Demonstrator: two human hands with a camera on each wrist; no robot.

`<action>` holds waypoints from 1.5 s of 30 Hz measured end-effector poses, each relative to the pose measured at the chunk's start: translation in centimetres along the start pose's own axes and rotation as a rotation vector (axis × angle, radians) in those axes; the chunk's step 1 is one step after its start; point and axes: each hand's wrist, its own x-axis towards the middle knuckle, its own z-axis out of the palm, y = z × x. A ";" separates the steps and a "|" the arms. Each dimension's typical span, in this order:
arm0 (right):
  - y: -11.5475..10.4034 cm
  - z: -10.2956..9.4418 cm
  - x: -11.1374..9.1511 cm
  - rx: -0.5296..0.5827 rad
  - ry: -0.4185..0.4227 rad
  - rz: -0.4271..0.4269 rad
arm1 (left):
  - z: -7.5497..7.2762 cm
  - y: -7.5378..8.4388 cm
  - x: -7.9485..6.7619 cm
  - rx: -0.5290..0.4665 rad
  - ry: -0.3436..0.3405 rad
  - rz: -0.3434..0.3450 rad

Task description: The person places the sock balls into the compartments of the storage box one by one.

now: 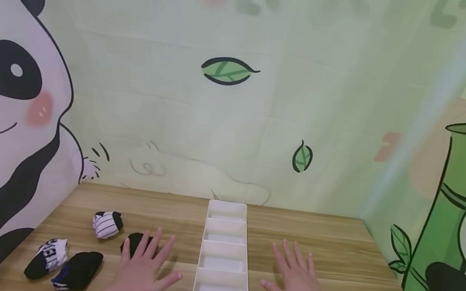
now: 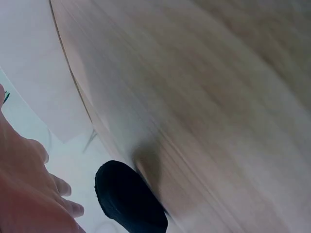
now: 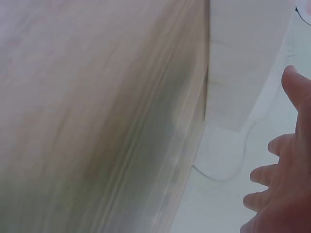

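Note:
In the head view my left hand (image 1: pixel 141 268) is spread flat with straight fingers, partly covering a black rolled sock bundle (image 1: pixel 132 243). That same dark bundle (image 2: pixel 129 196) shows beyond the fingers in the left wrist view. My right hand (image 1: pixel 297 285) is likewise spread, to the right of a white divided box (image 1: pixel 222 277), holding nothing. Left of the left hand lie a white striped sock bundle (image 1: pixel 106 225), a black-and-white lettered sock bundle (image 1: pixel 47 258) and a black sock bundle (image 1: pixel 78 271) with some blue. Whether either palm touches the table cannot be told.
The long white box stands between the hands on a wooden table (image 1: pixel 313 230), its several compartments running front to back. Behind the table hangs a green backdrop (image 1: pixel 156 109) with a printed panda on the left and bamboo on the right.

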 end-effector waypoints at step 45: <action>-2.3 0.7 0.6 1.129 -0.217 0.181 | -2.7 -7.0 1.4 -0.311 0.216 0.166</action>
